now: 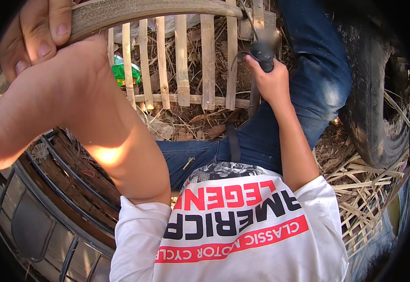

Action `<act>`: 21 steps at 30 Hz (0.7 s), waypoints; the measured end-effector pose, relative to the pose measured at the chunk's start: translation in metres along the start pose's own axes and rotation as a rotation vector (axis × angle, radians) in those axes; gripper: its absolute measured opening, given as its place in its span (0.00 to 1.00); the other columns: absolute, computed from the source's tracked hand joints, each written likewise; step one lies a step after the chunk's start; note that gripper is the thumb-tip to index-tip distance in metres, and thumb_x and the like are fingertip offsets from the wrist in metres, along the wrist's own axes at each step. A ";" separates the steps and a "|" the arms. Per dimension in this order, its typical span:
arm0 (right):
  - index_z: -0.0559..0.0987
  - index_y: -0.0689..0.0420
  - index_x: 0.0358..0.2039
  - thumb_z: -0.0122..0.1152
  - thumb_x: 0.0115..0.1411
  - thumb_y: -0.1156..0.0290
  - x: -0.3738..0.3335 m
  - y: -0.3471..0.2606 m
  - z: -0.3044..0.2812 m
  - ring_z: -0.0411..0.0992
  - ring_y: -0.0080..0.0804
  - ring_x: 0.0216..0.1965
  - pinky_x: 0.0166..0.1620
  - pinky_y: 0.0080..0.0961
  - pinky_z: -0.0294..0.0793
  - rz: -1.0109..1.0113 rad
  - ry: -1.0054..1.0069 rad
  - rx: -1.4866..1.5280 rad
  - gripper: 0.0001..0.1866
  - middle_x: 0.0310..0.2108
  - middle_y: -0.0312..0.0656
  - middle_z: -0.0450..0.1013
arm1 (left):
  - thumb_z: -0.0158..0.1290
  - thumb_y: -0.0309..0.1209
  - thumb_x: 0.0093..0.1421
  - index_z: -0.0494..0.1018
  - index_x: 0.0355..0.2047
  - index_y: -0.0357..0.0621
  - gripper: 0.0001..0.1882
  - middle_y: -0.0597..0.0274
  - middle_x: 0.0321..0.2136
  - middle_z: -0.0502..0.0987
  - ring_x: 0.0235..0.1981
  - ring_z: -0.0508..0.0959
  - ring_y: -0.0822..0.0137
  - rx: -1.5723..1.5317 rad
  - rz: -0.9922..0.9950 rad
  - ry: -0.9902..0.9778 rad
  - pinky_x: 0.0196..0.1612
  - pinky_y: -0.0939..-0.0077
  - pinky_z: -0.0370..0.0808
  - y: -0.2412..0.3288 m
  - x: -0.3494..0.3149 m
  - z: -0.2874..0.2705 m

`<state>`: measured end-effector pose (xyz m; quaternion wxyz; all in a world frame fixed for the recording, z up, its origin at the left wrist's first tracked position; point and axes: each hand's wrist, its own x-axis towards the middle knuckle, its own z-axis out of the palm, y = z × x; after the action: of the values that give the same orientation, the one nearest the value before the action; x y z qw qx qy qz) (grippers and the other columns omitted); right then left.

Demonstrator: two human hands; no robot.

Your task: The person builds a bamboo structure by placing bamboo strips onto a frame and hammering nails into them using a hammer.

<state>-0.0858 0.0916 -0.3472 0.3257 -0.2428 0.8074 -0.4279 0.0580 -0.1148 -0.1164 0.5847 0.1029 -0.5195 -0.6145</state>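
Curved bamboo strip [153,13]: it runs along the top of the view, crossing above the slats of a bamboo panel [182,61], from the upper left to just beside the panel's right side. The left grip [35,36] is clasped over the strip's left end, its fingertips curled down across the near face. The right grip [271,77] is clenched around the dark handle of a black-handled tool [262,55], the thumb laid along its near side. A thin metal shaft rises from that handle to the strip's right end; whether the two touch there, I cannot tell.

The panel's slats lie side by side with gaps between them, and a crosspiece [195,99] runs beneath them near the lower edge. A crumpled green packet [126,71] sits by the panel's left edge, partly behind a slat. Dry leaves [216,131] and straw litter the ground below that lower edge.

Blue jeans [318,70] cover the person's legs, the right one bent beside the panel's right edge. Farther right a worn black tyre [367,108] stands near the knee, with woven bamboo strips [355,204] below it.
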 end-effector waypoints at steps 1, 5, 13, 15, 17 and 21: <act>0.81 0.64 0.27 0.68 0.53 0.50 0.000 -0.011 -0.002 0.76 0.36 0.24 0.31 0.32 0.73 0.063 -0.033 -0.021 0.24 0.19 0.46 0.76 | 0.35 0.60 0.48 0.55 0.15 0.57 0.23 0.74 0.08 0.53 0.07 0.52 0.77 -0.020 -0.013 -0.028 0.14 0.84 0.51 0.002 0.006 -0.006; 0.81 0.65 0.27 0.67 0.54 0.50 -0.007 -0.007 0.006 0.76 0.35 0.24 0.32 0.32 0.73 -0.103 0.027 0.080 0.25 0.19 0.46 0.76 | 0.30 0.69 0.49 0.54 0.13 0.57 0.30 0.75 0.07 0.53 0.08 0.52 0.76 -0.008 -0.011 -0.018 0.14 0.83 0.52 0.009 0.007 -0.008; 0.82 0.62 0.28 0.67 0.54 0.50 -0.002 -0.014 -0.002 0.74 0.30 0.22 0.30 0.30 0.72 0.041 -0.034 -0.015 0.23 0.18 0.42 0.75 | 0.41 0.62 0.46 0.53 0.11 0.58 0.25 0.76 0.07 0.54 0.10 0.56 0.77 0.056 -0.060 -0.090 0.19 0.84 0.54 0.009 0.001 -0.010; 0.82 0.63 0.27 0.67 0.54 0.50 0.001 -0.021 -0.002 0.74 0.29 0.22 0.30 0.29 0.71 0.095 -0.061 -0.048 0.24 0.17 0.42 0.74 | 0.44 0.60 0.46 0.53 0.11 0.58 0.24 0.76 0.07 0.54 0.11 0.57 0.77 0.085 -0.058 -0.087 0.20 0.84 0.54 0.013 -0.001 -0.015; 0.76 0.65 0.21 0.65 0.57 0.50 -0.009 -0.011 -0.001 0.66 0.21 0.19 0.25 0.25 0.67 -0.061 0.035 0.034 0.26 0.14 0.35 0.67 | 0.47 0.59 0.45 0.53 0.10 0.59 0.24 0.76 0.07 0.54 0.11 0.58 0.77 0.124 -0.064 -0.133 0.21 0.85 0.55 0.015 0.003 -0.016; 0.81 0.64 0.26 0.66 0.55 0.48 0.007 -0.016 -0.003 0.73 0.28 0.22 0.29 0.28 0.71 0.179 -0.093 -0.056 0.26 0.16 0.41 0.73 | 0.48 0.39 0.49 0.60 0.12 0.58 0.13 0.77 0.10 0.59 0.17 0.63 0.79 0.015 -0.104 -0.072 0.26 0.84 0.58 0.017 -0.002 -0.021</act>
<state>-0.0910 0.0799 -0.3353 0.3929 -0.1982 0.8216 -0.3624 0.0843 -0.1198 -0.1138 0.5321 0.1119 -0.5386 -0.6436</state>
